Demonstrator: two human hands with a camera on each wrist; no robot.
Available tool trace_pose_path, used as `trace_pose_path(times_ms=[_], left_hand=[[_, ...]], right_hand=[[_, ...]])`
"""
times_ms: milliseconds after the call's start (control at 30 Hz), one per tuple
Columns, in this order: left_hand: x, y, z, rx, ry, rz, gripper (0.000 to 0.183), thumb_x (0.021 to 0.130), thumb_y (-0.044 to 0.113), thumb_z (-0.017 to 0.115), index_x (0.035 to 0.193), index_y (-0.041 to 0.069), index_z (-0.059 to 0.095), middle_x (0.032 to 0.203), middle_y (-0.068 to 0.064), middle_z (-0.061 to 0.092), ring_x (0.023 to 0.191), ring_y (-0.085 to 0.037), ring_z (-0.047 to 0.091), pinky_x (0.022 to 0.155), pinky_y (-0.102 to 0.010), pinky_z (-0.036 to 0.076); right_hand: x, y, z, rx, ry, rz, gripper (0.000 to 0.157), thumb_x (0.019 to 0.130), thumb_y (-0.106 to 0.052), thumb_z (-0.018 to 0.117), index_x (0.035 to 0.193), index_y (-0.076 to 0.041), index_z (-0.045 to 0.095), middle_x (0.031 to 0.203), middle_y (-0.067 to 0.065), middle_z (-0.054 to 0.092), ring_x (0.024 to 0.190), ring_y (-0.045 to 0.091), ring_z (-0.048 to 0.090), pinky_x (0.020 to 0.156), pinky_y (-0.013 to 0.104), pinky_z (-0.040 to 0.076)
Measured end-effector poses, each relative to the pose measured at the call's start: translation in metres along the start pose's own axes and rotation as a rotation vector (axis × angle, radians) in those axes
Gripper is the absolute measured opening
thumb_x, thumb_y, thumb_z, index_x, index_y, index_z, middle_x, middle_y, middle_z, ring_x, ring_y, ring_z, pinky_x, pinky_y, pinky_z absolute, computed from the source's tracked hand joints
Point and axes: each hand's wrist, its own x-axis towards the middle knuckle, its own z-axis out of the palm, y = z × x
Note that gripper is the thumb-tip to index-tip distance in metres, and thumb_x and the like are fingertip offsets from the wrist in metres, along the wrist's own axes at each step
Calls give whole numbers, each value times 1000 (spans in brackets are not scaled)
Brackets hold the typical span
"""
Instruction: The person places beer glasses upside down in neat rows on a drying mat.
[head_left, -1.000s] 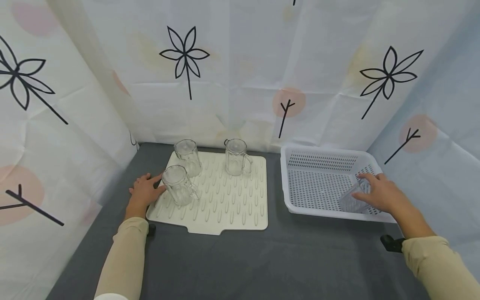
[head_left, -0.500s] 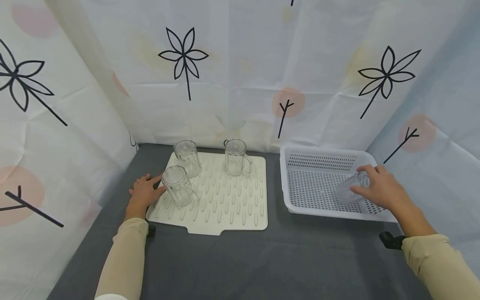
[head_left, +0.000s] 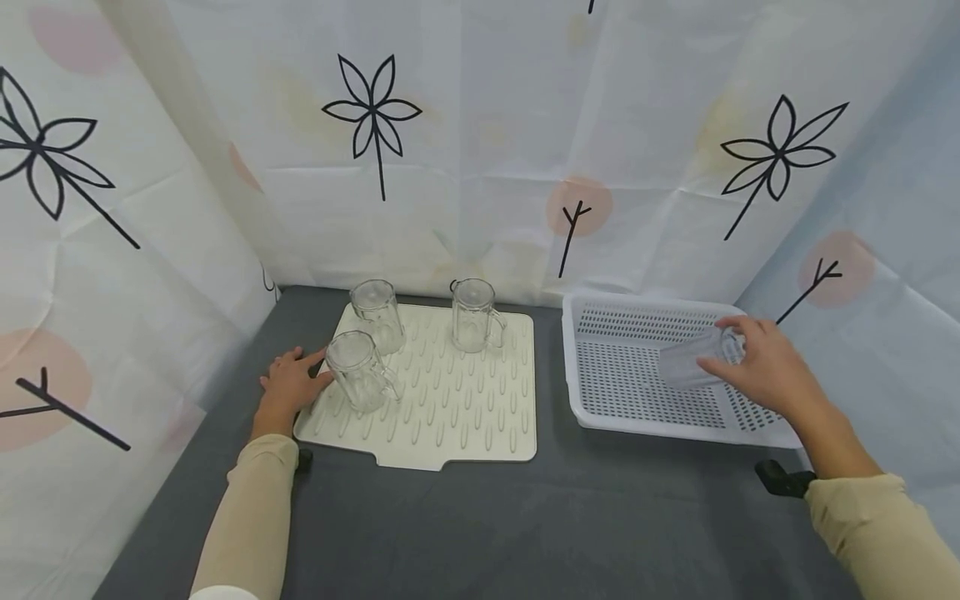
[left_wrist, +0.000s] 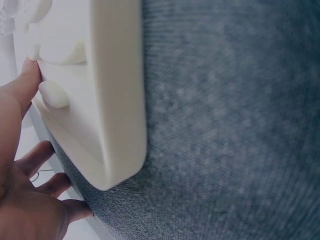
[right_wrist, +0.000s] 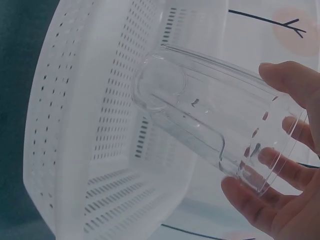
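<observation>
My right hand (head_left: 768,367) grips a clear glass mug (head_left: 688,360) near one end, with thumb and fingers around it. The mug is tilted nearly sideways over the white basket (head_left: 572,367); in the right wrist view its other end points into the basket (right_wrist: 75,125). My left hand (head_left: 290,383) lies at the left edge of a cream drying mat (head_left: 450,417). Its fingers are spread, and the thumb touches the mat's rim (left_wrist: 122,100) in the left wrist view. Two clear glass mugs, one in front (head_left: 358,375) and one behind (head_left: 381,317), stand on the mat near that hand.
Another glass mug (head_left: 472,317) stands at the mat's back, its handle to the right. Dark grey cloth (head_left: 570,517) covers the table. A white patterned curtain (head_left: 495,125) hangs close behind the mat and basket.
My right hand has raised the glass mug from the basket's right part, moving it slightly left and tilting it flatter. The left hand and the mugs on the mat have stayed put.
</observation>
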Motion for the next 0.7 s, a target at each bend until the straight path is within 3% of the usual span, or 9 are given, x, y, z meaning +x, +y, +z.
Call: trace_pose_path(times_ms=[700], left_hand=[[1,-1,3,-3,8,7,67,95,49,52,151,20,29,155,-31,10,138,-62,4,103,-80,5]], right_hand=[[-1,-35,-2,313,91,6,69,87,-34,70,139,-1,39,134,30,38,116,53,47,82,64,46]])
